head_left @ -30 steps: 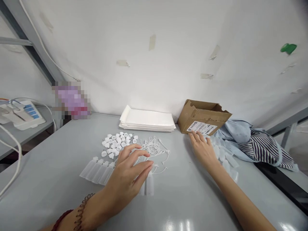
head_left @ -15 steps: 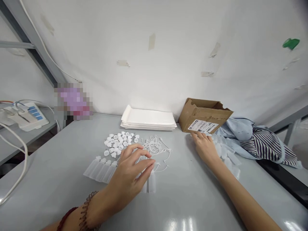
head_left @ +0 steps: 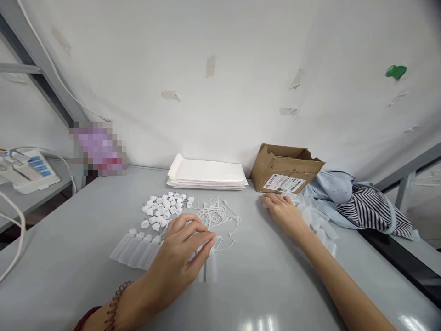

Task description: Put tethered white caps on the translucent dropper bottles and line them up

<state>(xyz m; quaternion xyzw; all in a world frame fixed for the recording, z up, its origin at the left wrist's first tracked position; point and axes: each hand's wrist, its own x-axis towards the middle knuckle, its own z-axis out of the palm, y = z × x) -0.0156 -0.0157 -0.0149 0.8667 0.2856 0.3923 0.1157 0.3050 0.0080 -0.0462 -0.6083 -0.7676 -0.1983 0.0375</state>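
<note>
My left hand [head_left: 181, 257] is bent over a row of translucent plastic bottles [head_left: 132, 248], its thumb and index tips nearly together. The tips overlap the neck of the rightmost bottle [head_left: 211, 267]; what they pinch, if anything, is hidden. At the pile of loose bottles [head_left: 315, 218], my right hand [head_left: 284, 212] has its fingers curled down over a pale translucent bottle, mostly covered by them. White caps [head_left: 166, 208] lie heaped beyond my left hand. To their right is a tangle of thin white straps [head_left: 216, 212] with loops.
White padded envelopes [head_left: 208, 174] are stacked against the wall. An opened cardboard box [head_left: 285, 168] stands right of them. Blue and striped cloth [head_left: 375, 209] lies at the right, near a black strip [head_left: 396, 262]. A white cable and device [head_left: 32, 170] are at the left.
The view has shifted a little. My right hand has moved slightly left and nearer at the edge of the bottle pile. My left hand keeps its place over the row.
</note>
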